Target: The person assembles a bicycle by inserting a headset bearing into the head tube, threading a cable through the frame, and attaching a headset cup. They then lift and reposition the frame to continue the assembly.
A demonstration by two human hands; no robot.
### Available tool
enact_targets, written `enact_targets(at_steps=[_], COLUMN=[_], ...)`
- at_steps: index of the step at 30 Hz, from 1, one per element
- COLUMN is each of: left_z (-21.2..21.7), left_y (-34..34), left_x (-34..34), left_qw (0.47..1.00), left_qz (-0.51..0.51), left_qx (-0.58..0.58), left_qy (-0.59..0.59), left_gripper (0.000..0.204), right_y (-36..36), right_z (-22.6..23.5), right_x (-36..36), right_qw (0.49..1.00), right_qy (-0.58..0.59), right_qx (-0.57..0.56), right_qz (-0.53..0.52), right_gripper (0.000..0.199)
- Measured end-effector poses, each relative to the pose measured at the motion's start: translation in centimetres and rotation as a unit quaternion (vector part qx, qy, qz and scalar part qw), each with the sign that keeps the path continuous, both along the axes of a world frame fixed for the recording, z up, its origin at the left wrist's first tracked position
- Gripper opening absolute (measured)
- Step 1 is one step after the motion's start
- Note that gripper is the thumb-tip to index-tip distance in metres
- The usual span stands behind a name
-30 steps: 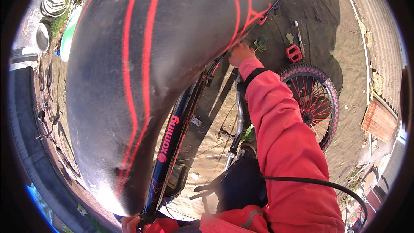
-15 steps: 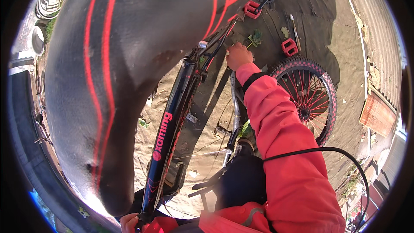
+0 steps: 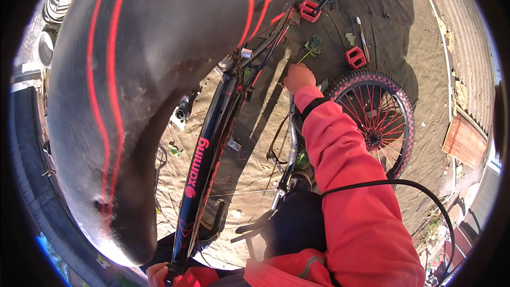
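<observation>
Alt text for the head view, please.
The left hand is at a bike frame's lower end; the right hand, grip unclear, reaches out left of a red-spoked wheel. A black, red-striped saddle looms at upper left; a red pedal lies beyond the wheel.

A glossy black bicycle frame [image 3: 197, 178], red-lettered, slants diagonally left of centre, partly hidden.

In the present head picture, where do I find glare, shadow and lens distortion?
Head view: white glare on the saddle's lower end; a dark shadow on the ground sheet beside the black frame tube; fisheye curving of the corrugated sheet at right.
</observation>
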State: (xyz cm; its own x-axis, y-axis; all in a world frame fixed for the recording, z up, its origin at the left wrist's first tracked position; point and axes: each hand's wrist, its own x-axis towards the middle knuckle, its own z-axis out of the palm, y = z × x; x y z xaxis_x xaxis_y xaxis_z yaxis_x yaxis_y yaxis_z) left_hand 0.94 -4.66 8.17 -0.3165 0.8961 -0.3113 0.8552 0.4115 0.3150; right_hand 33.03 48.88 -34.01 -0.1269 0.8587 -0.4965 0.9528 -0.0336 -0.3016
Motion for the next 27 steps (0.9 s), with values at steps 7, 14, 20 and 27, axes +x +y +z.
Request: enact_targets(at_steps=[7,14,20,27], left_z=[-0.3,-0.2,-0.3,-0.1], left_y=[-0.4,-0.6,-0.9,-0.7], left_x=[0.2,0.2,0.3,0.3], left_qw=[1.000,1.000,1.000,1.000], left_qz=[0.005,0.007,0.011,0.005], left_qx=[0.001,0.000,-0.001,-0.003], left_qy=[-0.001,0.001,-0.002,-0.002], left_gripper=[0.048,0.047,0.047,0.047], right_y=[-0.8,-0.5,1.1,3.3], right_z=[-0.3,0.4,0.6,1.9], right_x=[2.8,0.4,1.5,-1.4], right_qw=[0.997,0.995,0.995,0.990], right_qy=[0.000,0.074,0.067,0.013], right_qx=[0.059,0.070,0.020,0.097], right_qz=[-0.044,-0.017,-0.077,0.104], right_gripper=[0.033,0.025,0.030,0.059])
